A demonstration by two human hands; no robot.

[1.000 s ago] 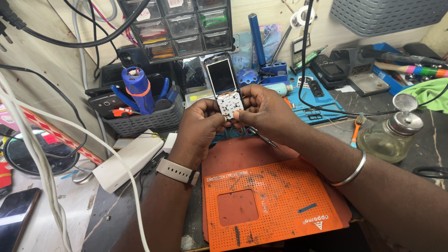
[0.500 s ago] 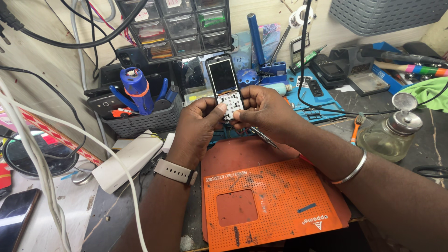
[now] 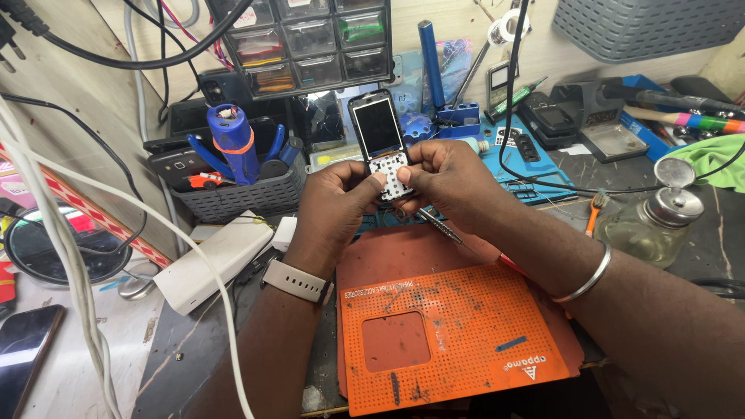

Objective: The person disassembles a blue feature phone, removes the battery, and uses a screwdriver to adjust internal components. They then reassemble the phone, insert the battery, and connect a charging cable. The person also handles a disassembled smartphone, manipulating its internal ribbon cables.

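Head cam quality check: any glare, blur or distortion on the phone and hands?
Head view: keypad phone sharp, its dark screen free of glare; left hand and right hand evenly lit, no motion blur; white cables at left bow from wide-angle distortion.

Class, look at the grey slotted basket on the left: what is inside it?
Inside the grey slotted basket stand a blue cylinder with an orange band and blue-handled pliers. Their lower parts and the basket's bottom are hidden by its wall.

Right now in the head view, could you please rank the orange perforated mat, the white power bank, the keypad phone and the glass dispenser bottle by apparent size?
1. Orange perforated mat
2. White power bank
3. Glass dispenser bottle and keypad phone held in both hands: alike, unranked.
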